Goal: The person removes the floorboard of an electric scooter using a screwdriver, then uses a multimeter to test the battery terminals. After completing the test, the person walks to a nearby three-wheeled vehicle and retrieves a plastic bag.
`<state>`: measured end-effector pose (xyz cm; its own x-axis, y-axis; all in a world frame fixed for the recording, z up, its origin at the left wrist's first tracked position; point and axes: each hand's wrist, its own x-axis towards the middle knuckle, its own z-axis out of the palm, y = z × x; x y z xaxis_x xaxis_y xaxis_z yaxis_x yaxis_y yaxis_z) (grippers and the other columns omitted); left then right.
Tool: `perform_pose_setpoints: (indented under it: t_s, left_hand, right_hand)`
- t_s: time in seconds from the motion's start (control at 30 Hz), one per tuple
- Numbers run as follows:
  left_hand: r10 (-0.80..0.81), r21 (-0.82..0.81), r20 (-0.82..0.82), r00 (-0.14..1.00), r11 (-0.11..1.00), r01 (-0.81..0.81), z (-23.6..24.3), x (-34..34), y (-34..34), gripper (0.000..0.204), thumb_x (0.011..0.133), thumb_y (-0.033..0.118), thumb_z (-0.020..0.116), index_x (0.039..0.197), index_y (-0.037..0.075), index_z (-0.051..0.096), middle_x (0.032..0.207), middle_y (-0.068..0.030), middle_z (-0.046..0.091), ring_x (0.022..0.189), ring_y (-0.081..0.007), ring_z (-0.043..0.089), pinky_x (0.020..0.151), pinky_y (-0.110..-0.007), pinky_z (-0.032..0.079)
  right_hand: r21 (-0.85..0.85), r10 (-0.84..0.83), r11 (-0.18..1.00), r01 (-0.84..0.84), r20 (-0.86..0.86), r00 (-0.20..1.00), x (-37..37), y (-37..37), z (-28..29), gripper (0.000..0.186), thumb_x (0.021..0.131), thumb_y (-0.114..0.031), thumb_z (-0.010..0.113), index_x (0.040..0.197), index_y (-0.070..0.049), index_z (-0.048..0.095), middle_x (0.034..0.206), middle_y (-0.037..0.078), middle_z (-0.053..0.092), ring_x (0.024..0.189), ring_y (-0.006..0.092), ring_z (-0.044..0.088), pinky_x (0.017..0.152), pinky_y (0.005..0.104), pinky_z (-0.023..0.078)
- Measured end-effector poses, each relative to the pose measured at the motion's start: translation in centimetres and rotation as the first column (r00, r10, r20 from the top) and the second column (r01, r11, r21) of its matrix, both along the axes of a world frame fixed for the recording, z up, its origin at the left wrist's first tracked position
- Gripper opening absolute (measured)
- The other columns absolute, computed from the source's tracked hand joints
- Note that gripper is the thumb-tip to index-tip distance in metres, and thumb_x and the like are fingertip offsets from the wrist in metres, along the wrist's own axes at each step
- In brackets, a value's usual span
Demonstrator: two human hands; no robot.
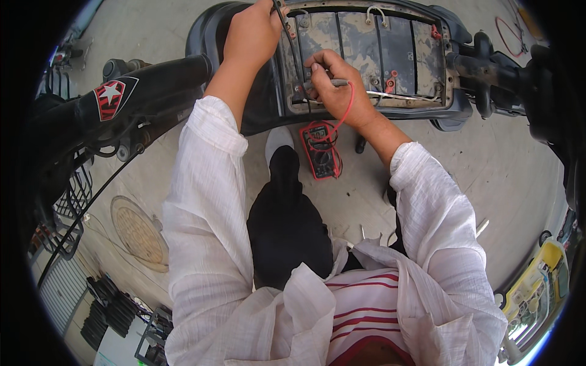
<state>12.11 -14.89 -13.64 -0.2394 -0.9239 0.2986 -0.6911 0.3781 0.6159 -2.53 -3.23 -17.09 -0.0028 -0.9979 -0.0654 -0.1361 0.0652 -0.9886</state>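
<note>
An open compartment (445,58) under the vehicle's deck holds several grimy grey battery blocks (395,43) with red and white connectors. My left hand (250,36) is closed at its upper left edge around a black probe lead (292,49); the held end is partly hidden. My right hand (334,91) grips a grey-handled probe (339,82) with a red lead, low over the left-hand batteries; its tip is hidden. Below the compartment, a red-and-black multimeter (322,160) lies on the floor with leads looped over it.
Black frame tubes (152,79) flank the compartment. My foot (278,141) stands on the concrete floor near the multimeter. A round manhole cover (137,232) is at left, dark stacked parts (107,305) at lower left, a yellow wheeled object (537,280) at lower right.
</note>
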Motion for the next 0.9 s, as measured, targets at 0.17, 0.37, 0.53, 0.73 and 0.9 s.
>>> perform_pose_setpoints:
  t_s: [0.17,0.37,0.53,0.73,0.9]
  left_hand:
    - [0.000,0.021,-0.021,1.000,1.000,0.001,0.4,-0.1,0.2,0.018,0.088,0.016,0.063,0.094,0.000,0.063,0.085,-0.0269,0.064,0.085,-0.0456,0.062,0.072,-0.052,0.049]
    - [0.013,-0.002,0.010,1.000,1.000,-0.013,0.0,-0.1,0.1,0.019,0.089,0.018,0.062,0.094,0.000,0.064,0.085,-0.0271,0.063,0.085,-0.0456,0.061,0.072,-0.052,0.049]
    - [0.005,0.017,0.011,1.000,1.000,-0.005,-0.3,0.0,0.0,0.019,0.089,0.020,0.061,0.094,0.001,0.063,0.085,-0.0269,0.064,0.086,-0.0449,0.062,0.073,-0.052,0.049]
    - [-0.003,0.009,0.039,0.999,1.000,0.003,-0.3,-0.1,0.1,0.020,0.089,0.020,0.061,0.094,0.001,0.062,0.084,-0.0265,0.064,0.085,-0.0446,0.062,0.073,-0.052,0.050]
    - [-0.002,0.007,0.038,0.999,1.000,0.001,-0.2,-0.1,0.2,0.019,0.089,0.020,0.061,0.094,0.001,0.063,0.084,-0.0263,0.064,0.085,-0.0445,0.062,0.073,-0.051,0.050]
  right_hand:
    - [-0.082,0.005,0.997,-0.011,-0.070,0.998,0.1,0.0,-0.5,0.011,0.092,-0.008,0.054,0.101,-0.002,0.057,0.078,0.013,0.063,0.070,0.0215,0.063,0.067,0.0331,0.050]
    - [-0.261,-0.010,0.964,-0.048,-0.216,0.976,1.3,-0.1,-0.7,0.012,0.094,-0.011,0.050,0.102,-0.003,0.055,0.080,0.018,0.063,0.073,0.0339,0.064,0.068,0.0390,0.050]
    - [-0.135,-0.011,0.991,-0.024,-0.250,0.968,2.1,0.1,0.5,0.014,0.096,-0.013,0.048,0.103,-0.003,0.053,0.078,0.020,0.062,0.073,0.0395,0.063,0.066,0.0433,0.049]
    - [-0.218,-0.040,0.976,-0.021,-0.275,0.961,2.0,-0.2,-0.3,0.016,0.096,-0.016,0.048,0.104,-0.003,0.054,0.080,0.022,0.063,0.076,0.0418,0.062,0.067,0.0453,0.048]
    - [-0.196,-0.032,0.980,-0.026,-0.285,0.958,2.0,-0.2,-0.4,0.016,0.096,-0.016,0.047,0.103,-0.003,0.054,0.082,0.023,0.064,0.080,0.0429,0.062,0.070,0.0464,0.048]
